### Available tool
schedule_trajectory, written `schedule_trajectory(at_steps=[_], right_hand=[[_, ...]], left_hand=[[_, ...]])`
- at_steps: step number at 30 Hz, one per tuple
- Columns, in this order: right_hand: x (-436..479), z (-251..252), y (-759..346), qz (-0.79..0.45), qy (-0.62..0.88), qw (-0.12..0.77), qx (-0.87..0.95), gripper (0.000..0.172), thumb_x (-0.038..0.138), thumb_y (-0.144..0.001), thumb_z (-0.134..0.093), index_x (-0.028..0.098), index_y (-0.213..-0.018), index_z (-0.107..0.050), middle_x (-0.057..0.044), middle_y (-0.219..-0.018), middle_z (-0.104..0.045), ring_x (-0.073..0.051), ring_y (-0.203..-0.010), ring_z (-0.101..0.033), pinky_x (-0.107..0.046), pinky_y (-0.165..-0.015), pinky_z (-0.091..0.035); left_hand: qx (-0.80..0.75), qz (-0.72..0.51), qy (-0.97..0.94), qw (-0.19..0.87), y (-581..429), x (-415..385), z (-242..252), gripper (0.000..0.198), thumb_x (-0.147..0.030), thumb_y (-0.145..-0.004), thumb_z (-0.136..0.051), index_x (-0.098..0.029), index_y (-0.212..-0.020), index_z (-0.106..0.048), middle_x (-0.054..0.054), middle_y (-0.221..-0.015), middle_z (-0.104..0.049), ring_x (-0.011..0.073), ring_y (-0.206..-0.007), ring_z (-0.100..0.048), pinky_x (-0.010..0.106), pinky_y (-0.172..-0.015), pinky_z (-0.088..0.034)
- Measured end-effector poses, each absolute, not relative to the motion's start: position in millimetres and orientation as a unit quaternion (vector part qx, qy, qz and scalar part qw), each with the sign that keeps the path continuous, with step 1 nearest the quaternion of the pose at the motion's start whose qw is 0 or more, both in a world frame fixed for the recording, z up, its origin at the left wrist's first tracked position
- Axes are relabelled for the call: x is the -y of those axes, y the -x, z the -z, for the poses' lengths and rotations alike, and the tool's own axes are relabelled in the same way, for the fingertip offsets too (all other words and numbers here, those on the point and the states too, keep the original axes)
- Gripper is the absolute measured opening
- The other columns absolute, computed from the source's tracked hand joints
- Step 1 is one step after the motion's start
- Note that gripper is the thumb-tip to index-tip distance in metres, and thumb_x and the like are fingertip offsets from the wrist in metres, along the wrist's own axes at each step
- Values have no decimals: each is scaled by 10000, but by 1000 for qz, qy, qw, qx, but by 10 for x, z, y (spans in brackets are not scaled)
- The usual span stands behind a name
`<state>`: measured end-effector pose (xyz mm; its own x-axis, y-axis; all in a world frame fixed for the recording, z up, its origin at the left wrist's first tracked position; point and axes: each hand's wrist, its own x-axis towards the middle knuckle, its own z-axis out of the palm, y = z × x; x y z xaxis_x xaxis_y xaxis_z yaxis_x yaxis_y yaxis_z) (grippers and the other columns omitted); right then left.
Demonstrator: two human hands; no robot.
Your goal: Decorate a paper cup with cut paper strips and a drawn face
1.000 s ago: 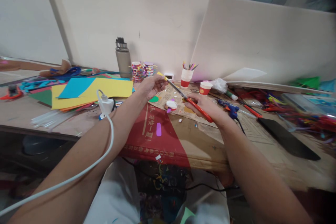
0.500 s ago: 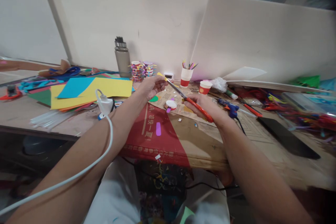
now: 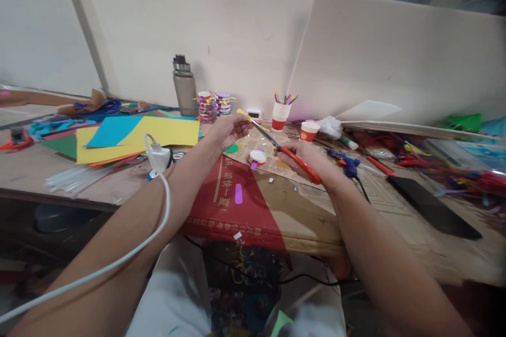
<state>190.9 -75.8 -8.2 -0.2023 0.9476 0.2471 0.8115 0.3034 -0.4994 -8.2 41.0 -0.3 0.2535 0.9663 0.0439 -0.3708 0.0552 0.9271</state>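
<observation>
My left hand (image 3: 232, 130) pinches a small strip of yellow paper (image 3: 241, 111) between thumb and fingers. A pair of scissors with red-orange handles (image 3: 301, 164) is in my right hand (image 3: 296, 157), its blades pointing up and left so that the tips meet the yellow paper. Below the blades a short white ring (image 3: 258, 157) with purple paper tabs lies on the cardboard (image 3: 304, 216). A loose purple paper strip (image 3: 239, 194) rests nearer to me, and a green paper circle (image 3: 231, 148) lies beneath my left hand.
Coloured paper sheets (image 3: 166, 131) and a white plug with its cable (image 3: 158, 159) are at left. Behind stand a bottle (image 3: 185, 87), two stacks of decorated rings (image 3: 222, 103) and paper cups (image 3: 279, 117). A glue gun (image 3: 348, 163) and a black phone-like slab (image 3: 435, 208) lie at right.
</observation>
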Motion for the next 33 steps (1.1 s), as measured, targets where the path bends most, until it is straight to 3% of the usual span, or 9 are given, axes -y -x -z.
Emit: schedule_trajectory(at_steps=[10,16,33], right_hand=[[754,96,-1920,-141,574,260,763,274,359,-827,-513,157,-801,-696,9,-588,-530,-112,-524,-415,-253,-534,-324],[719,134,-1950,-115,547,270,784,234,344,-844,-521,159,-857,-665,-29,-717,-626,-124,-592,-488,-252,-575,-360],[691,181,-1951,-100,552,268,783,311,369,-872,-516,142,-930,-721,-68,-826,-693,-162,-668,-562,-271,-618,-391]], left_hand=[[-321,-516,-449,655,85,-421,13,81,-89,-684,-648,-144,-656,-597,49,-638,-671,112,-620,-618,229,-608,-494],[-314,-523,-440,659,97,-450,31,59,-86,-700,-646,-132,-691,-611,45,-633,-670,110,-622,-626,219,-600,-495],[-314,-521,-439,662,78,-436,32,73,-66,-714,-631,-115,-664,-613,39,-610,-652,91,-578,-598,204,-583,-479]])
